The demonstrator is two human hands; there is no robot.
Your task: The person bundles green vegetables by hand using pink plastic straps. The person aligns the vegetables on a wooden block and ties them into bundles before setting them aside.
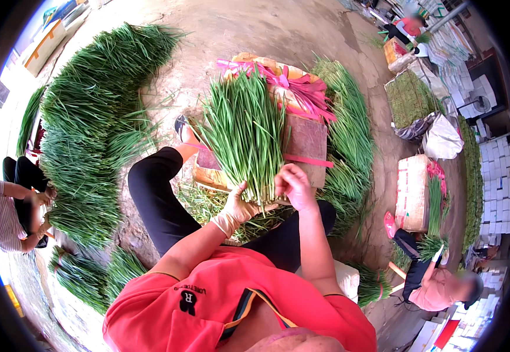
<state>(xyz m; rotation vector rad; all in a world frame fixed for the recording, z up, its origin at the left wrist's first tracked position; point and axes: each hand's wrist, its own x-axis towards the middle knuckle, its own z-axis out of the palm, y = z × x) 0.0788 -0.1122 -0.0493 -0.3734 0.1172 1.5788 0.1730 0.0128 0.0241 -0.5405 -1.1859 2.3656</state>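
One green bunch (pixel 244 126) lies on one box (pixel 308 139), its leaves (pixel 237 102) extending forward from the grip. The left hand (pixel 234 212) — gloved — holds the stalk ends (pixel 257 191); the right hand (pixel 295 185) curls beside them, its hold unclear. One person (pixel 6 216) sits at left, two people (pixel 432 290) at right.

Dark lettering (pixel 194 289), emblem (pixel 188 302) on red shirt (pixel 231 311); red marks (pixel 404 188) on carton (pixel 413 202), possibly print.
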